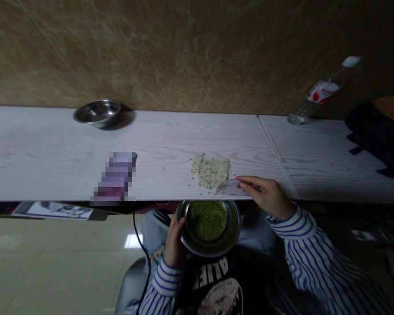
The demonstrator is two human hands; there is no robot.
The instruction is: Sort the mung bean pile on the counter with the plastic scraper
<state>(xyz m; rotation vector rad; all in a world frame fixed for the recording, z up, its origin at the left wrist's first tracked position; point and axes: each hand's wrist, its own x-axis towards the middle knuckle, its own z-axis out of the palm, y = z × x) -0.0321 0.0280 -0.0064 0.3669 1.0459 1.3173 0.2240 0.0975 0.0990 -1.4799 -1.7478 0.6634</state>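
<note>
My left hand (pixel 175 243) grips the left rim of a metal bowl (pixel 233 234), held just below the table's front edge over my lap. Green beans (pixel 206 221), like mung beans, cover the bowl's bottom. My right hand (pixel 271 196) pinches a clear plastic protractor (pixel 229 187) between thumb and fingers, low over the tabletop. Its curved edge is at the near right side of a spread pile of whitish grains (pixel 213 173), which look like rice. Green beans are mixed into that pile, and a few lie scattered around it.
A second metal bowl (pixel 97 113) stands at the back left of the white wood-grain table (pixel 164 140). A blurred-out flat object (pixel 114 179) lies left of the pile. At the back right are a plastic bottle (pixel 323 91) and a dark cloth-like item (pixel 381 131). A cable (pixel 146 251) hangs at the front.
</note>
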